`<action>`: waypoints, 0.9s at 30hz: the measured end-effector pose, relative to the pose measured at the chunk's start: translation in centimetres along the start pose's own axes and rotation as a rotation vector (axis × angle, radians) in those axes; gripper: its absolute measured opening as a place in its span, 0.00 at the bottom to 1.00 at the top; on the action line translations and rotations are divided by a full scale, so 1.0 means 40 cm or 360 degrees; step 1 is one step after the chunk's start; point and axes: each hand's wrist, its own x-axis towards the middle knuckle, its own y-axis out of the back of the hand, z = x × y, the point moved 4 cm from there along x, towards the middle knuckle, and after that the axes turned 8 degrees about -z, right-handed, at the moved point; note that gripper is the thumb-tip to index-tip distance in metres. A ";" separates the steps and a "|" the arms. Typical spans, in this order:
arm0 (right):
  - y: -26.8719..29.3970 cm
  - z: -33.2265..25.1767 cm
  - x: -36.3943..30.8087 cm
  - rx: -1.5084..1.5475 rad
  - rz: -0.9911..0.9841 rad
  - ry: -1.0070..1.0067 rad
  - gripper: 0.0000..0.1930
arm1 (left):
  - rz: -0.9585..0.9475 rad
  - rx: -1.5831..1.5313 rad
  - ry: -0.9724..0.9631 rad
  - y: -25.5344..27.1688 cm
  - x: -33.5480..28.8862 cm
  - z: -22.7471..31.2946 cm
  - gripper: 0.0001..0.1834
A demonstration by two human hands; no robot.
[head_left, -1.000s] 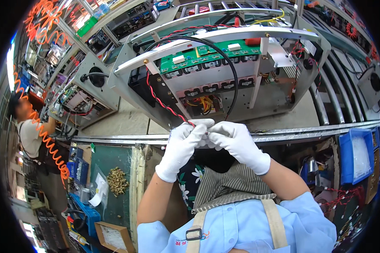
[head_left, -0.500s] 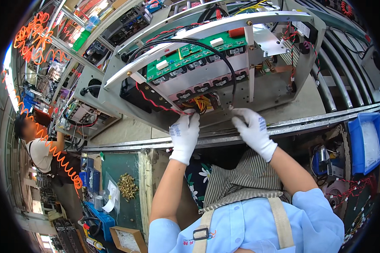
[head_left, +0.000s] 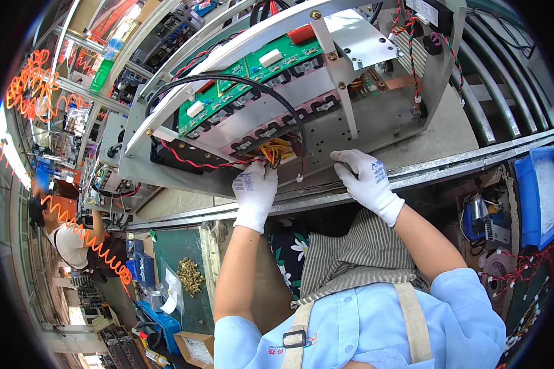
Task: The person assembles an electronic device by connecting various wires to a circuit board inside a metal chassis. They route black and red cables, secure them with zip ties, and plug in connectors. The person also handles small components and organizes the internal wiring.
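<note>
My left hand (head_left: 254, 194), in a white glove, is closed at the front edge of a grey metal chassis (head_left: 381, 132). Its fingertips pinch a red-and-black twisted wire (head_left: 194, 163) that runs in from the left. Just beyond them is a bundle of yellow wires (head_left: 278, 152). A black cable (head_left: 277, 95) arches over the green circuit board (head_left: 246, 77); below its lower end hangs a small white connector (head_left: 300, 178), between my hands and touched by neither. My right hand (head_left: 367, 186), also gloved, hovers by the chassis edge, thumb and fingers apart, nothing visible in it.
Metal rollers (head_left: 492, 92) lie right of the chassis. A blue bin (head_left: 538, 197) stands far right, above bundled red wires (head_left: 517, 270). Left, a green mat (head_left: 194, 243) carries a heap of brass-coloured parts (head_left: 190, 275). An orange coiled hose (head_left: 83, 234) hangs before another person (head_left: 71, 243).
The chassis appears shifted left and slightly up in view. The small white connector, earlier by my right fingertips, now hangs apart from them. My left hand stays at the red-and-black wire.
</note>
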 end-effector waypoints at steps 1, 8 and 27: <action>0.001 0.001 -0.001 0.0004 -0.0001 -0.0002 0.11 | 0.0035 0.0052 -0.0040 0.003 0.000 0.010 0.12; 0.005 0.002 0.001 0.0026 -0.0016 -0.0005 0.11 | -0.0203 0.0191 -0.0264 -0.016 0.007 -0.032 0.13; 0.259 -0.083 -0.051 -0.0005 0.0862 0.0337 0.15 | 0.0386 -0.0222 -0.0290 0.018 -0.168 -0.014 0.21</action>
